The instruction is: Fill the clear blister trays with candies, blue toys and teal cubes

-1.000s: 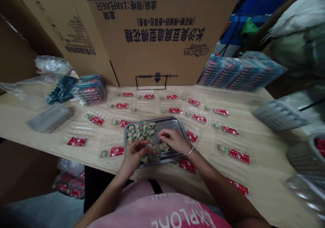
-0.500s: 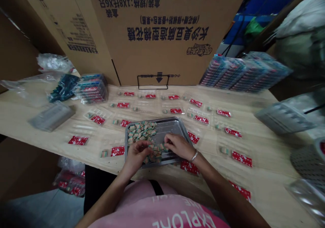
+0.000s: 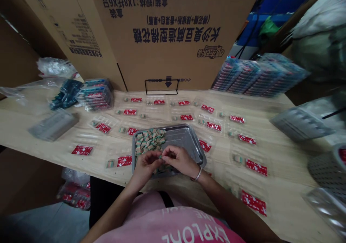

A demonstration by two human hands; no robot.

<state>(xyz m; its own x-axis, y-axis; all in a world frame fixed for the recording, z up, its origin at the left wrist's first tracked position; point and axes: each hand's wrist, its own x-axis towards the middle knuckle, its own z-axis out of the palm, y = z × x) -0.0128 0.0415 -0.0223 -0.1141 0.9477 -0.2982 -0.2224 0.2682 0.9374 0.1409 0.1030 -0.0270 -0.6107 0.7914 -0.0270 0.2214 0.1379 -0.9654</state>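
A metal tray (image 3: 189,139) lies at the table's near edge with several small green-and-tan wrapped pieces (image 3: 149,140) heaped in its left half. My left hand (image 3: 144,164) and my right hand (image 3: 180,159) meet over the tray's near side, fingers curled and pinched together on small wrapped pieces between them. Clear plastic trays with red packets (image 3: 124,160) lie spread over the wooden table (image 3: 281,178) around the metal tray.
A big printed cardboard box (image 3: 173,37) stands behind the table. Stacks of filled packs sit at back left (image 3: 95,93) and back right (image 3: 256,77). Grey tray stacks lie at left (image 3: 54,124) and right (image 3: 300,122). Plastic bags (image 3: 54,68) lie far left.
My right hand has slid left across the tray to join my left hand. The pieces on the tray's near right side are now under the hands.
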